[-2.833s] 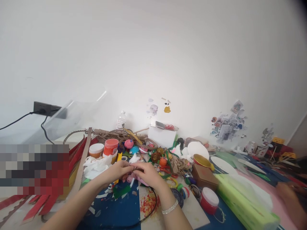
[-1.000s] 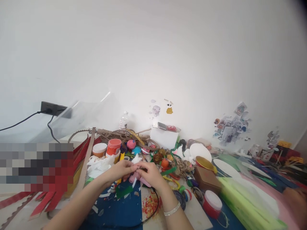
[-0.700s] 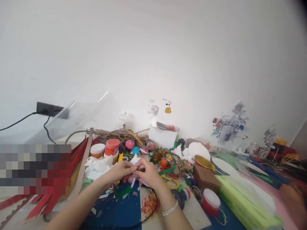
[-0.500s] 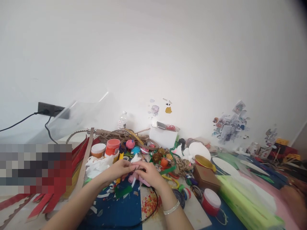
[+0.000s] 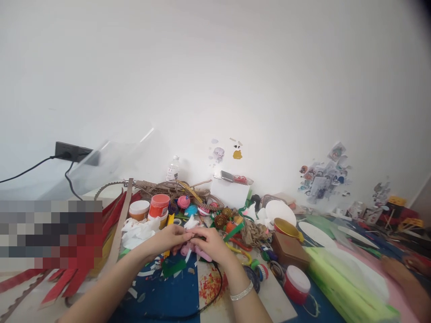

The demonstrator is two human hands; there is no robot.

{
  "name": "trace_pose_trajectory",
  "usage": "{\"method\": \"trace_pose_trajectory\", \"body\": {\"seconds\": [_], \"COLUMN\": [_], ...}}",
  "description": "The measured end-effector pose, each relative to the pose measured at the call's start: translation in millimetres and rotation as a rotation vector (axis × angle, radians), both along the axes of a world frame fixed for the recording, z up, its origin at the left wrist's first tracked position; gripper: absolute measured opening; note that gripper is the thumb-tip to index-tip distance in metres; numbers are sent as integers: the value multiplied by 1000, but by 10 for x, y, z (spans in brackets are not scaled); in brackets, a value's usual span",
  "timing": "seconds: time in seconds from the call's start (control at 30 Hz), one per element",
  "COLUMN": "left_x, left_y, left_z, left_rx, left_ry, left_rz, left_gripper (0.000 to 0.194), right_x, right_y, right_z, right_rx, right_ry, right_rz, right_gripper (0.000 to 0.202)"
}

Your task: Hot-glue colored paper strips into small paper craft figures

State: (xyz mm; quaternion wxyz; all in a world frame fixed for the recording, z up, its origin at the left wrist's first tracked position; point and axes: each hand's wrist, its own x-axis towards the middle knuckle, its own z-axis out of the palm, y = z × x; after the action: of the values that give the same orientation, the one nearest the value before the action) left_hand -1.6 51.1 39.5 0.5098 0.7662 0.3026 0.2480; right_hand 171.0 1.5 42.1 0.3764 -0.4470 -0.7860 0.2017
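Note:
My left hand (image 5: 173, 237) and my right hand (image 5: 209, 241) meet fingertip to fingertip over the middle of the cluttered table. Their fingers are closed round something dark and thin that is mostly hidden. Just under them is a pink tool (image 5: 202, 254), with a black cord (image 5: 220, 287) curving from it toward the front. A green strip (image 5: 235, 231) sticks up to the right of my right hand. White crumpled tissue (image 5: 139, 232) lies left of my left hand, and green paper (image 5: 173, 265) lies below it on the blue mat (image 5: 164, 296).
Lidded tubs (image 5: 139, 209) stand at the back left; a red jar (image 5: 296, 284) and a brown box (image 5: 290, 251) stand at the right. Paper coils and curled strips fill the back. Another person's arm (image 5: 404, 282) reaches in at the far right, over pink paper.
The green strip beside my right hand has shifted and now tilts upward. The other person's arm at the far right has moved farther into view. My hands keep nearly the same pose.

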Motion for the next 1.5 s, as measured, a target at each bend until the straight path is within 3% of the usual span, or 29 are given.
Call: {"method": "trace_pose_trajectory", "body": {"seconds": [0.13,0.23,0.33,0.43,0.67,0.9,1.07,1.27,1.5], "left_x": [40,67,37,-1,60,-35,-15,-14,30], "left_y": [11,-7,-26,-42,-51,-22,-29,-8,3], "left_z": [-40,-40,-3,40,2,59,59,34,-17], "left_rx": [-32,-61,-61,-34,-66,-66,-92,-49,-49], "left_ry": [-3,-9,-1,13,8,-7,-7,-6,-2], "left_rz": [4,6,-17,-46,14,17,37,0,-9], "left_gripper": [49,49,48,48,46,43,45,42,47], "right_x": [-7,-19,-28,-29,-14,24,24,-19,-1], "right_y": [26,41,22,5,63,64,82,44,63], "right_z": [-55,-101,-73,-30,-130,-101,-115,-90,-117], "right_rx": [10,8,-10,-17,-14,3,10,20,23], "right_ry": [25,29,24,-5,-20,-33,-26,-38,-54], "right_rz": [-85,-117,-69,7,-115,-33,-74,-49,-106], "right_gripper": [13,19,33,31,22,29,18,34,26]}}
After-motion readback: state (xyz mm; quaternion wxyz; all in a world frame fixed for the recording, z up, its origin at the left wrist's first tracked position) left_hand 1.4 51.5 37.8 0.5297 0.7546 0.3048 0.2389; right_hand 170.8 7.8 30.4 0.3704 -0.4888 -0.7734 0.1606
